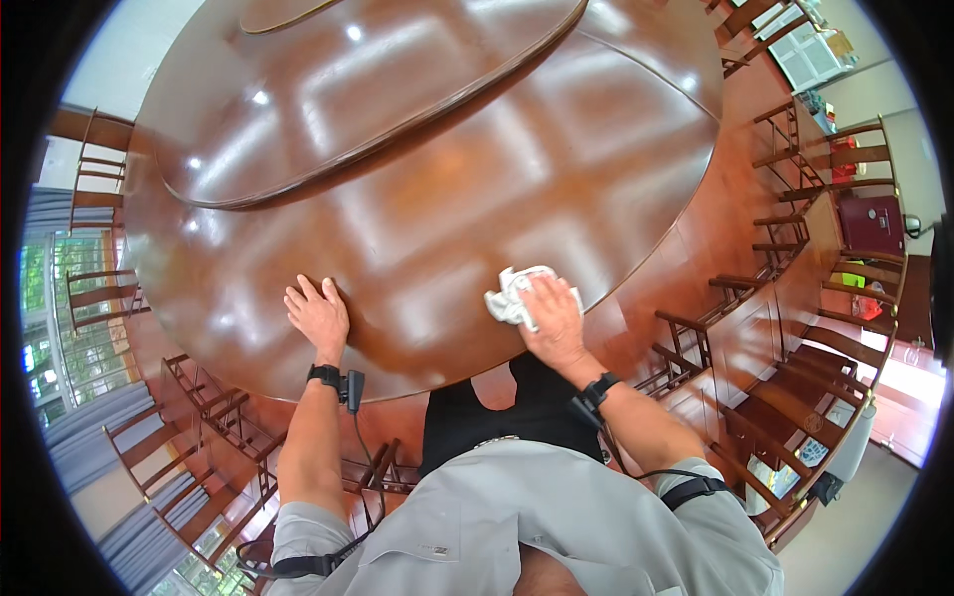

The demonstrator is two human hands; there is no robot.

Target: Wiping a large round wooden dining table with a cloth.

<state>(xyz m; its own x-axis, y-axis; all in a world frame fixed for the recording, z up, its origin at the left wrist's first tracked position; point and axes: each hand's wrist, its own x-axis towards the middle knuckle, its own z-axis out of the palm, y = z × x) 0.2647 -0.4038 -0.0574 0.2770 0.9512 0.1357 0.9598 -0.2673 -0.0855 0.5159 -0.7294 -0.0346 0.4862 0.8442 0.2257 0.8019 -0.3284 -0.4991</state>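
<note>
Before me spreads a large polished wooden table (440,257) with a rounded edge. My right hand (551,313) presses a crumpled white cloth (510,294) against the tabletop, close to the near right edge. The fingers lie over the cloth and hide part of it. Flat on the wood to the left rests my left hand (318,313), its fingers apart and nothing in it. A raised wooden turntable (358,97) covers the farther part of the table, beyond both hands.
Wooden chairs (753,320) line the right side, beside cabinets. More chairs (100,298) stand at the left, near a window (82,320) with grey curtains (112,417). Cables run along both my forearms from wrist straps. A white cabinet (805,59) is at the far right.
</note>
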